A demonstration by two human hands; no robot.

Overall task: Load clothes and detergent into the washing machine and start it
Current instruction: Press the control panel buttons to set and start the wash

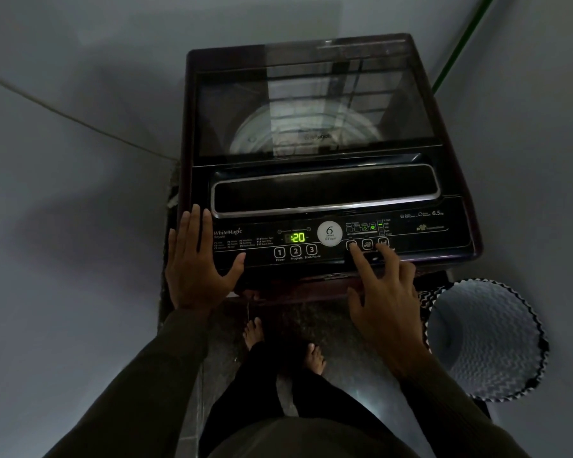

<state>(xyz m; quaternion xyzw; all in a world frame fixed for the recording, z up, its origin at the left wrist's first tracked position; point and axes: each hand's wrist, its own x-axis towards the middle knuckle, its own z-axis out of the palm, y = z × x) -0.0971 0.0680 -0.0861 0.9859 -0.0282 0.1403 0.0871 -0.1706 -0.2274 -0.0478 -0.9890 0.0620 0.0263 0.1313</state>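
A dark top-loading washing machine stands in front of me with its glass lid down; the drum shows faintly beneath. Its control panel is lit, and the green display reads 20. My left hand lies flat with spread fingers on the panel's front left corner. My right hand reaches to the right part of the panel, its index fingertip on a small button right of the round white badge, other fingers loosely spread. No clothes or detergent can be made out.
A round laundry basket with a zigzag pattern stands on the floor to the right of the machine. Pale walls close in on the left and behind. A green hose runs down at the back right. My bare feet stand on dark floor.
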